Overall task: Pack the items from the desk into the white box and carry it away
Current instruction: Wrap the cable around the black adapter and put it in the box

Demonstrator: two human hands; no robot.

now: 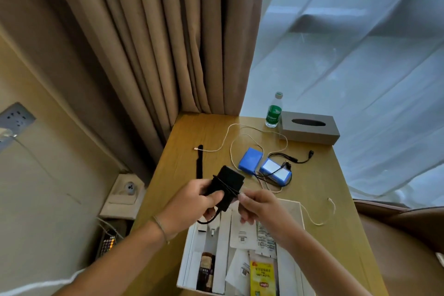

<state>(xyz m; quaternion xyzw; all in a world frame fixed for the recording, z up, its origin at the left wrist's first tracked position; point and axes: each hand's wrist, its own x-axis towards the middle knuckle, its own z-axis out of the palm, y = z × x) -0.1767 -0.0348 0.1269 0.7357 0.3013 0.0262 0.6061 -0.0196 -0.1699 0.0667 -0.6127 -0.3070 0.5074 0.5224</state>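
- The left hand (192, 196) grips a black power adapter (227, 186) above the far end of the white box (186, 262), fingers curled round its left edge.
- The adapter is a flat, matte black block with its own thin black cord wound several times across its middle; a short loop of cord hangs beneath it.
- The right hand (258, 208) pinches the cord at the adapter's right edge, thumb and fingertips pressed together on it.
- The box sits open on the wooden desk (187, 142) and holds a dark brown bottle (206, 269), white paper packets and a yellow sachet (262, 276).
- Further back on the desk lie two blue battery packs (251, 159), one with a white label, a white cable (228, 137), a black strap (200, 161), a water bottle (274, 110) and a grey tissue box (310, 127).
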